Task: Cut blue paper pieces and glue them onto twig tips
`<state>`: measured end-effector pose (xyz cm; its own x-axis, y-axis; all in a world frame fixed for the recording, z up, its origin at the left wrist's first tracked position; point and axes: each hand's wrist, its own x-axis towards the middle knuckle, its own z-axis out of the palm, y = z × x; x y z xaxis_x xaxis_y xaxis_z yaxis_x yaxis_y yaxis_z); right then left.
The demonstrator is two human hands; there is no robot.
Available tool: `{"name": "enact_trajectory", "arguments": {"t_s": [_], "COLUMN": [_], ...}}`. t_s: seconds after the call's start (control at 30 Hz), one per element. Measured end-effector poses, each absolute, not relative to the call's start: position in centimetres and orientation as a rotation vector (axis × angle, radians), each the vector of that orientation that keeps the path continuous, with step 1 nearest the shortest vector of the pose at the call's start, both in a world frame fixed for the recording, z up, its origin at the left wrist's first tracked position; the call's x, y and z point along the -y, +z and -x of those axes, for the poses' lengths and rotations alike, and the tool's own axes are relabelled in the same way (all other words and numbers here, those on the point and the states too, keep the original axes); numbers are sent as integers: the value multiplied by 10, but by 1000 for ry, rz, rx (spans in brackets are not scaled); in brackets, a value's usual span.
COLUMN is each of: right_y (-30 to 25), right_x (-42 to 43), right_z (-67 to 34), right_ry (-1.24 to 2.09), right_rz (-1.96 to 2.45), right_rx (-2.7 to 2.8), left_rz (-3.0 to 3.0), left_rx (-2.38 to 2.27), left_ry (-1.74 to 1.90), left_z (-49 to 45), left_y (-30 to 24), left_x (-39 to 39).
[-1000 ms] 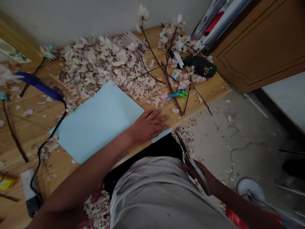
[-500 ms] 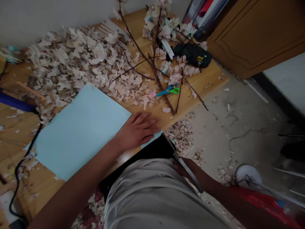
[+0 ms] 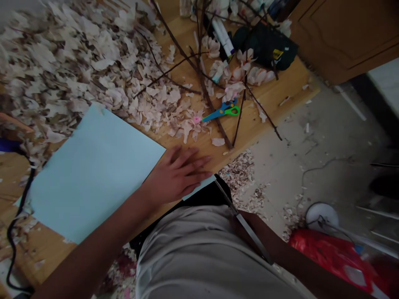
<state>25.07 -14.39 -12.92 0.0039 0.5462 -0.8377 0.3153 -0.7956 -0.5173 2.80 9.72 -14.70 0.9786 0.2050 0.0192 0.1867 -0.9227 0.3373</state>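
Wooden tabletop (image 3: 274,95) fills the upper part of the view, and much of it is covered with a heap of pale petal scraps (image 3: 77,62). Thin bare branches (image 3: 193,62) lie across the heap. Small blue-green scissors (image 3: 222,111) rest near the front edge, and a black cable (image 3: 18,207) runs down the left side. Below the edge is the grey floor (image 3: 311,145), with more scraps on it.

A light blue sheet (image 3: 93,166) lies flat on the tabletop, and its near corner sticks out over the edge. The left hand (image 3: 177,174) rests on this corner with the palm down. Its grip is spread and the fingers are flat, so it presses the sheet and does not pinch it.

The right hand (image 3: 251,219) is low beside the person's body, below the tabletop. Its grip is wrapped about long scissors (image 3: 249,231), although the fingers are in shadow. The tips point up toward the corner that sticks out and are just beside it; I cannot tell whether they touch it, or whether the blades are parted.

I judge that the sheet is being held steady while the blades are brought to its edge. A clean cut here would need the blades parted around the corner, with the left fingers kept out of their line.
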Motion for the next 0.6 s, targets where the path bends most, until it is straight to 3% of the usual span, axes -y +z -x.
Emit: {"name": "enact_trajectory", "arguments": {"t_s": [0.6], "right_y": [-128], "right_x": [146], "right_z": [-251], "right_ry": [1895], "right_rz": [2168], "right_rx": [839], "left_rz": [-2761], "left_rx": [-306], "left_ry": [104], "left_z": [-29], "left_y": [-147], "left_x": [-96]}}
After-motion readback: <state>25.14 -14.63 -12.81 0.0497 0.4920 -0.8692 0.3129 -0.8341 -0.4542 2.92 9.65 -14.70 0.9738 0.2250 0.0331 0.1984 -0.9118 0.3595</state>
